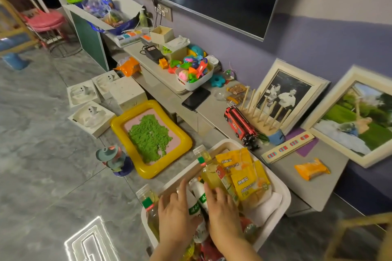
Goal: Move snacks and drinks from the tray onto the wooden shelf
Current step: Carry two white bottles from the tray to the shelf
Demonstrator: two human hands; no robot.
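Tray: a white tray [284,192] stood at the near centre of the scene, against the near end of the grey cabinet [305,180].
Contents: yellow snack packets [247,178] lay at the far right of the tray; white bottles [199,194] lay in the middle; clear bottles of yellow drink [209,172] stood or leaned at the far and left sides.
Left hand: the left hand [175,214] rested on the white bottles, fingers lying fairly straight and slightly apart; a firm hold was not evident.
Right hand: the right hand [221,210] lay over the bottles just right of the left hand, fingers bent downward among the goods; whether they had clamped on anything could not be told.
Stage: judged as selection, nothing yet lifted clear of the tray.
Shelf: a wooden frame [360,235], blurred, showed at the near right corner; possibly the shelf, not confirmed.
Handling, bottles: judged fairly heavy, rigid, smooth and liable to roll; best taken round the body at mid-height.
Handling, packets: judged light, soft and crushable; best pinched by the sealed edge.
Other: one orange packet [311,168] lay on the cabinet to the right, well apart from the tray.
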